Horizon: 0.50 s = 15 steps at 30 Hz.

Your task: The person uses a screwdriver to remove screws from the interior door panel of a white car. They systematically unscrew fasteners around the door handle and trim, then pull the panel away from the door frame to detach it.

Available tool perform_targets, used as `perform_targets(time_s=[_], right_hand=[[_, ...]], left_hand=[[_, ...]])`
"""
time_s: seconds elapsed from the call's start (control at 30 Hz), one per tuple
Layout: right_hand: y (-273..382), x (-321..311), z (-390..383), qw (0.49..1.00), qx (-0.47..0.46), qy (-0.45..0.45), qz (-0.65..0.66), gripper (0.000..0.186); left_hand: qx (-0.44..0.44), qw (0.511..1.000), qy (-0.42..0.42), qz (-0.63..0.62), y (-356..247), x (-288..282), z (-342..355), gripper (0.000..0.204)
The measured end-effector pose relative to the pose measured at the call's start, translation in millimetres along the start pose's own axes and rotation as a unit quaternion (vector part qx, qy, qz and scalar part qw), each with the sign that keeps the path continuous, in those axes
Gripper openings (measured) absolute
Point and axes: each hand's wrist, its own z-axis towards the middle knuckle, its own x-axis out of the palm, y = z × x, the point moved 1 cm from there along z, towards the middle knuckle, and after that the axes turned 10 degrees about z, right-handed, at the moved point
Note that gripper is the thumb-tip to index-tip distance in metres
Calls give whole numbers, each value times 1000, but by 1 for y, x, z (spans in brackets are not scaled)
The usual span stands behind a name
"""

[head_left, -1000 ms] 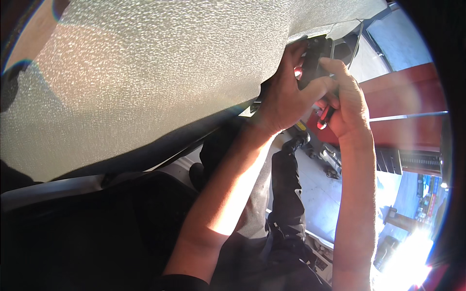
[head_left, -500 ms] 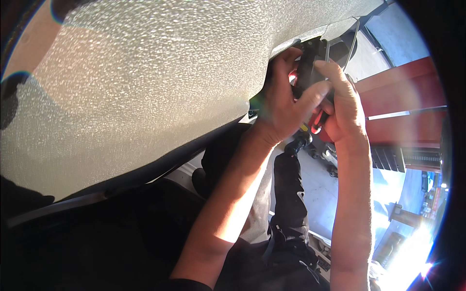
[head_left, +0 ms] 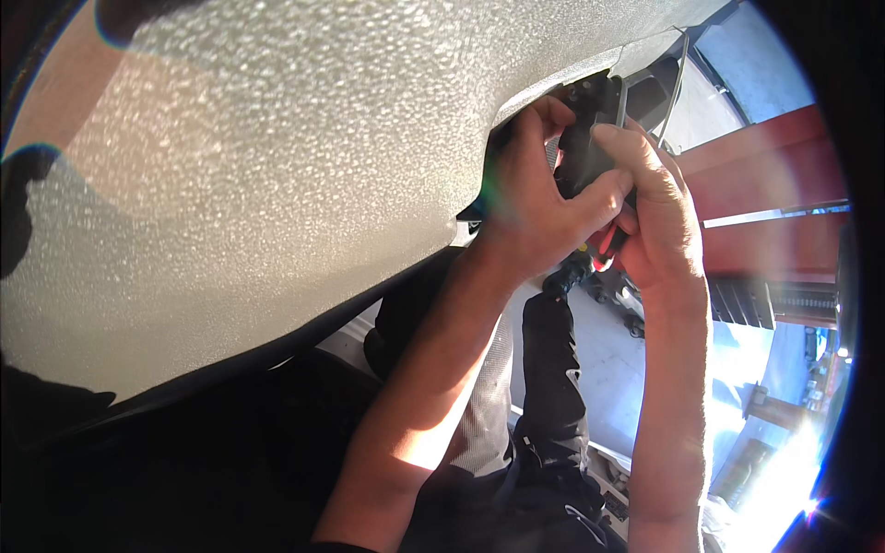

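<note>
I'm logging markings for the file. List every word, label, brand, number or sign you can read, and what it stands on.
No text can be read.
Black part: no legible marking.
Red-and-black handle: no legible marking.
Red panels: no lettering seen.
Coloured items at far right: too small and blurred to tell.

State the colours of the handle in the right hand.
The handle is red and black, seen best in the head view.
</note>
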Motion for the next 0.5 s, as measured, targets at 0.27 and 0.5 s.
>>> perform_targets(time_s=[0.27,0.5], right_hand=[[-4,-21,-17,990,11,-142,-2,63],[-4,-81,-38,976,65,-125,-166,49]], left_hand=[[8,1000,11,6,2,-2,0,58],[-11,999,29,-12,0,-3,1,57]])
